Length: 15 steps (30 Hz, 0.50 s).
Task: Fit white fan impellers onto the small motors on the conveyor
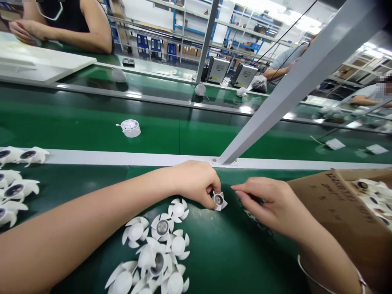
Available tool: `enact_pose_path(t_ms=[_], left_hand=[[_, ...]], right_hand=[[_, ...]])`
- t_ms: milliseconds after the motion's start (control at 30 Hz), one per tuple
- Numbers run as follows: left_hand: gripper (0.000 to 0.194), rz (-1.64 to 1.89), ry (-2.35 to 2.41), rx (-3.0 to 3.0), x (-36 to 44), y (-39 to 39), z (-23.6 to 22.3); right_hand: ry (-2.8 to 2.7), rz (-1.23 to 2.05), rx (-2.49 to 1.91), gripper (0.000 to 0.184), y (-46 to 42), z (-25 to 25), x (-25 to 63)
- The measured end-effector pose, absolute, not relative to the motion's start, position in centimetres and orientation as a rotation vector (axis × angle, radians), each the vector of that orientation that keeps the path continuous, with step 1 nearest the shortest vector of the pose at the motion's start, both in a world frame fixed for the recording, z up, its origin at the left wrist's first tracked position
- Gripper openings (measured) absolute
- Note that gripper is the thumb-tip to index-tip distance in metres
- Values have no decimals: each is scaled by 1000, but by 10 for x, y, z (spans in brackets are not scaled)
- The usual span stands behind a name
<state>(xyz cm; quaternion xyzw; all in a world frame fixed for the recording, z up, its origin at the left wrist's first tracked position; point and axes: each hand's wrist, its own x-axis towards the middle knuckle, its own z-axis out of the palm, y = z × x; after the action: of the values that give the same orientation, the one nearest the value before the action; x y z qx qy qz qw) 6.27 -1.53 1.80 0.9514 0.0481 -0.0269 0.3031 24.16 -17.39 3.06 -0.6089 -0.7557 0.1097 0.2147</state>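
Note:
My left hand point(199, 181) pinches a small white fan impeller point(219, 199) by its edge, its dark round hub facing up, at the green bench top point(214, 253). A short way to the right is my right hand point(269, 202), thumb and forefinger pressed together and pointing at that impeller. Whatever it may hold is too small to make out. Beneath it, a dark, glinting patch of small items point(255, 218) is mostly covered. Loose white impellers point(162, 226) lie in a pile below my left forearm, some hub up, others face down.
More impellers point(14, 190) stand in rows at far left. A cardboard box point(333, 204) of impellers is at right. A slanted metal post point(275, 98) rises behind my hands. Beyond the rail, a white round housing point(130, 128) sits on the green belt point(159, 143). Co-workers sit across.

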Motion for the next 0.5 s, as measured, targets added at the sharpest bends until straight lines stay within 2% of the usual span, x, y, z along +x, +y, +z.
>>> enact_pose_path(t_ms=[100, 233, 300, 433, 500], left_hand=[[20, -172, 239, 2659, 56, -6, 38], [41, -753, 595, 2591, 30, 24, 70], [51, -933, 806, 2489, 8, 42, 86], [68, -682, 1322, 2542, -36, 62, 115], [69, -552, 1457, 2626, -46, 57, 126]], right_hand=[[-2099, 281, -1709, 22, -172, 25, 249], [-2130, 241, -1716, 21, -172, 15, 256], [-2135, 228, -1726, 21, -172, 12, 259], [-2137, 193, -1752, 21, -173, 7, 265], [-2133, 192, -1754, 21, -173, 4, 269]])
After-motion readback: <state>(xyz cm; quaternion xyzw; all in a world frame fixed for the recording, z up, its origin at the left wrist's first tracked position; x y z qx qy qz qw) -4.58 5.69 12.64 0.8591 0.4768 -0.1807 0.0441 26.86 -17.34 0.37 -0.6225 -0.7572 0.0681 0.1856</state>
